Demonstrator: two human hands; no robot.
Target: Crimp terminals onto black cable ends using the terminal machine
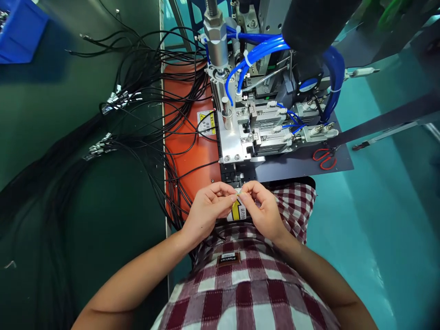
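My left hand [211, 204] and my right hand [263, 208] meet fingertip to fingertip in front of the machine. Thumb and forefinger of each are pinched together. Whatever sits between them is tiny and mostly hidden, so I cannot make it out. Just below the fingertips, a white label with a yellow arrow [236, 211] shows on the machine's front. Directly beyond the hands lies the machine's dark track [232, 176], under a metal press head [232, 137]. Black cables [175, 183] run past my left hand over an orange plate [192, 167].
Bundles of black cable with silvery ends [118, 100] lie across the dark green table [120, 197] at left. A blue bin [20, 34] stands at the far left corner. Red-handled scissors [325, 159] rest on the machine's grey base [282, 169]. Blue air hoses [264, 48] arch above.
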